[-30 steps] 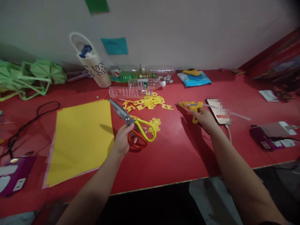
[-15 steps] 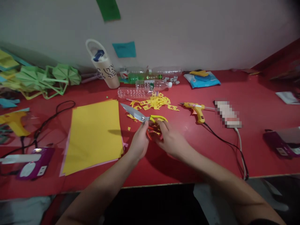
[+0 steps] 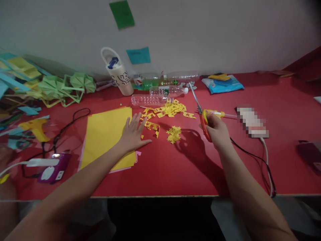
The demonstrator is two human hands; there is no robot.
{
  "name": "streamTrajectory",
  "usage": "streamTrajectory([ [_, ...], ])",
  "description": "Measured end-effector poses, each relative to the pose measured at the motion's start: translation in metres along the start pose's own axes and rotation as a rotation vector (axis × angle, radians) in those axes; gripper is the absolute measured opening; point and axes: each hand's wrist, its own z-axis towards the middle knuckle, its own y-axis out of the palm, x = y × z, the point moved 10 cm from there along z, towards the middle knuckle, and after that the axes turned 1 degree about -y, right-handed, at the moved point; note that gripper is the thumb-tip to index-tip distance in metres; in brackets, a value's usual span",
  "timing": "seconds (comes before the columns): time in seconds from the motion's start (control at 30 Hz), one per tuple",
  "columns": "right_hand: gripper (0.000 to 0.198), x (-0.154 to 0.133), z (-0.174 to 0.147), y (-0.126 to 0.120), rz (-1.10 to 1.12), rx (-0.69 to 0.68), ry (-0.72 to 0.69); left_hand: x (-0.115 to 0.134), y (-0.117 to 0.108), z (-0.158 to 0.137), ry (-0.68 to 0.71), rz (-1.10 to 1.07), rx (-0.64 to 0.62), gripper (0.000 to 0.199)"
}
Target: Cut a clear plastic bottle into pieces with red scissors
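The right hand [image 3: 217, 131] grips the scissors [image 3: 200, 112], hiding their handles and partly covering the glue gun [image 3: 217, 113] behind. The left hand [image 3: 133, 132], fingers spread, presses flat on the yellow paper [image 3: 106, 134]; star cutouts [image 3: 174, 134] lie between the hands.

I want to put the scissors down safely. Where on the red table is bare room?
Bare table lies along the near edge, between the yellow paper sheets and the black cable. Crowded: around the yellow scraps and plastic bottles farther back.
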Motion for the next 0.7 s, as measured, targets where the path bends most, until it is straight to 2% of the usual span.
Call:
streamTrajectory([
  [0.07, 0.026, 0.008, 0.003, -0.001, 0.024, 0.027, 0.024, -0.002, 0.01, 0.008, 0.064, 0.046, -0.013, 0.096],
  [0.17, 0.024, 0.007, 0.003, 0.004, -0.019, 0.006, -0.011, 0.003, 0.015, 0.033, 0.106, 0.098, 0.026, 0.095],
  [0.33, 0.018, 0.004, 0.0, 0.005, -0.093, -0.003, -0.039, 0.003, 0.025, 0.069, 0.052, 0.129, -0.053, 0.089],
  [0.4, 0.019, 0.004, -0.001, 0.004, -0.092, 0.006, -0.04, -0.007, 0.014, 0.073, -0.025, 0.115, -0.029, 0.087],
  [0.5, 0.023, 0.008, -0.002, 0.001, -0.099, 0.024, -0.028, -0.028, -0.022, 0.066, -0.181, 0.02, 0.051, 0.069],
  [0.53, 0.023, 0.01, -0.002, 0.001, -0.109, 0.022, -0.019, -0.033, -0.031, 0.06, -0.216, -0.016, 0.027, 0.057],
  [0.6, 0.022, 0.013, -0.002, 0.002, -0.136, 0.002, -0.006, -0.03, -0.028, 0.045, -0.201, -0.06, -0.198, 0.04],
  [0.67, 0.022, 0.017, -0.001, 0.005, -0.158, -0.032, -0.002, -0.011, -0.018, 0.022, -0.059, -0.078, -0.437, 0.033],
  [0.7, 0.021, 0.018, -0.001, 0.007, -0.166, -0.051, -0.005, -0.004, -0.015, 0.012, -0.003, -0.055, -0.493, 0.036],
])
